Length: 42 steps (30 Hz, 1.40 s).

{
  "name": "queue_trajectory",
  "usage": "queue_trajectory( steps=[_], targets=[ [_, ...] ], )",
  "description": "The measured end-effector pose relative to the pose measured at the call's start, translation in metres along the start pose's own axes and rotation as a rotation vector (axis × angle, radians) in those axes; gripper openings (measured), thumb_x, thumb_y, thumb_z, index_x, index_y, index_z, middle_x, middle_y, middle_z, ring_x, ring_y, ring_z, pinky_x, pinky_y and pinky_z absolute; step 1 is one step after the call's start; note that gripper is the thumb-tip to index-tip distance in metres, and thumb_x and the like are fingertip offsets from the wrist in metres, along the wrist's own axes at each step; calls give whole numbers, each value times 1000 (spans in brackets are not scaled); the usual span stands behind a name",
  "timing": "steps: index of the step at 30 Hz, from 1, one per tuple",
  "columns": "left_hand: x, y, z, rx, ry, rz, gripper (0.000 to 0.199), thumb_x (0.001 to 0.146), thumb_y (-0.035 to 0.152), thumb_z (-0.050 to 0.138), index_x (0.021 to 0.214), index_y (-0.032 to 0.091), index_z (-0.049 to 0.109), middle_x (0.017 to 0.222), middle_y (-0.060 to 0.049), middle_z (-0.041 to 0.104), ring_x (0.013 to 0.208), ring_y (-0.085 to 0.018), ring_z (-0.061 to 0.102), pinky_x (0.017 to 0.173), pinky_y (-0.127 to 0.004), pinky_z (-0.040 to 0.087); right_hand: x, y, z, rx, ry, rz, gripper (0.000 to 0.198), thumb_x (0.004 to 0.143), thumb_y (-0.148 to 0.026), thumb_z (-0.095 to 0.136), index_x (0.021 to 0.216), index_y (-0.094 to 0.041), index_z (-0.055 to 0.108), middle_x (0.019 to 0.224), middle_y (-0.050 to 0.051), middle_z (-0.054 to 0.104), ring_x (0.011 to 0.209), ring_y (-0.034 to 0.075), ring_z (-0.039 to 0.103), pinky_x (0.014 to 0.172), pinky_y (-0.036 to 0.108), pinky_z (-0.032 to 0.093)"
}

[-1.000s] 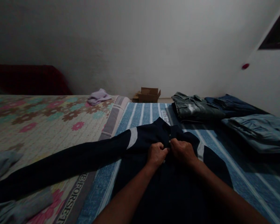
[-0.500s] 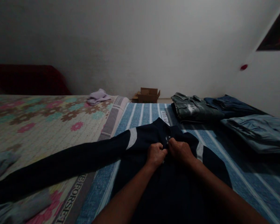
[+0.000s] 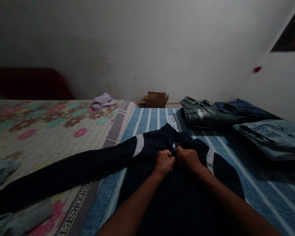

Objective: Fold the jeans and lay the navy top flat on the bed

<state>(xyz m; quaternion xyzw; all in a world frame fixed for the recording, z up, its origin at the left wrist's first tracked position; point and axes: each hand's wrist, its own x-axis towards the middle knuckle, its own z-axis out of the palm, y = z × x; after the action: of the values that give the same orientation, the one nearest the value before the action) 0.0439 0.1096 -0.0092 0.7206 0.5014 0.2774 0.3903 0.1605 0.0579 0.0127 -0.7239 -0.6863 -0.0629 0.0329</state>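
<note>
A dark navy long-sleeved shirt (image 3: 153, 142) with a collar and pale shoulder bands lies spread out, front side up. One sleeve reaches far to the left; the other bends down at the right. Just below the collar, my left hand (image 3: 164, 160) is closed in a pinch on the shirt's front edge. Beside it, slightly higher, my right hand (image 3: 188, 158) pinches the opposite edge of the front opening. Small light spots show along the opening, but the fingers hide the exact piece they grip.
Under the shirt are a blue striped cover (image 3: 108, 200) and, at left, a flowered cover (image 3: 46, 131). Folded clothes sit at right: a dark green garment (image 3: 206, 113), blue jeans (image 3: 243, 109), light jeans (image 3: 277, 139). A lilac cloth (image 3: 103, 101) and cardboard box (image 3: 156, 100) are at the back.
My right hand has shifted very slightly left and down at the shirt's opening. My left hand keeps nearly the same place, and the shirt still lies spread out.
</note>
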Motion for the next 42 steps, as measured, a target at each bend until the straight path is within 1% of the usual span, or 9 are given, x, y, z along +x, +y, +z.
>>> queue_trajectory(
  steps=[15, 18, 23, 27, 30, 32, 35, 38, 42],
  targets=[
    [-1, 3, -3, 3, -39, -3, 21, 57, 15, 56, 45, 18, 39, 44, 8, 36, 46, -8, 36, 46, -22, 23, 8, 1, 6, -5, 109, 49, 9, 84, -17, 45, 82, -15, 54, 68, 8, 67, 60, 17, 63, 49, 24, 27],
    [-2, 3, -4, -2, -27, -2, 24, 59, 19, 60, 47, 19, 39, 46, 8, 36, 46, -8, 36, 46, -22, 23, 5, 5, 6, 2, 153, 51, 14, 86, -18, 43, 80, -16, 55, 67, 6, 67, 57, 15, 61, 49, 24, 24],
    [-4, 4, -7, 39, 2, 38, 27, 63, 24, 63, 50, 19, 40, 48, 8, 37, 47, -8, 37, 48, -22, 25, 0, 17, 2, 8, 253, 80, 31, 92, -29, 34, 77, -18, 59, 65, 4, 65, 57, 14, 58, 51, 26, 23],
    [-5, 4, -11, 77, 46, 55, 24, 68, 29, 61, 55, 19, 44, 52, 7, 43, 51, -9, 44, 51, -22, 29, 3, 40, -5, -14, 320, 155, 29, 91, -30, 37, 75, -17, 59, 69, 6, 64, 68, 17, 59, 62, 27, 29],
    [-4, 3, -13, 57, 42, 62, 17, 71, 27, 58, 60, 19, 49, 55, 5, 48, 54, -11, 49, 54, -22, 32, 6, 61, -5, -36, 289, 336, 24, 88, -35, 45, 85, -16, 59, 83, 10, 65, 81, 22, 59, 69, 31, 32],
    [-2, 1, -14, 42, 39, 72, 14, 71, 23, 57, 60, 19, 50, 55, 5, 49, 55, -11, 50, 55, -22, 34, 5, 72, 0, 32, 182, 456, 32, 86, -44, 48, 93, -15, 59, 90, 12, 65, 85, 25, 59, 66, 31, 34],
    [0, -2, -15, 21, 32, 63, 12, 70, 19, 57, 60, 19, 50, 54, 6, 49, 54, -10, 50, 54, -21, 35, 2, 80, 9, 177, 36, 486, 32, 85, -45, 49, 94, -17, 60, 86, 10, 66, 78, 23, 61, 58, 28, 34],
    [0, -2, -17, 2, 21, 50, 10, 70, 19, 57, 61, 18, 52, 53, 6, 49, 53, -10, 50, 53, -21, 35, -1, 83, 11, 219, 51, 478, 21, 87, -36, 46, 89, -21, 61, 80, 5, 67, 74, 19, 62, 55, 25, 33],
    [-2, -3, -18, -25, 6, 36, 6, 69, 15, 55, 64, 18, 54, 55, 5, 52, 53, -10, 51, 53, -21, 36, -1, 96, -1, 230, 128, 531, 27, 90, -37, 40, 96, -21, 61, 83, 6, 68, 76, 19, 63, 54, 24, 32]
  ],
)
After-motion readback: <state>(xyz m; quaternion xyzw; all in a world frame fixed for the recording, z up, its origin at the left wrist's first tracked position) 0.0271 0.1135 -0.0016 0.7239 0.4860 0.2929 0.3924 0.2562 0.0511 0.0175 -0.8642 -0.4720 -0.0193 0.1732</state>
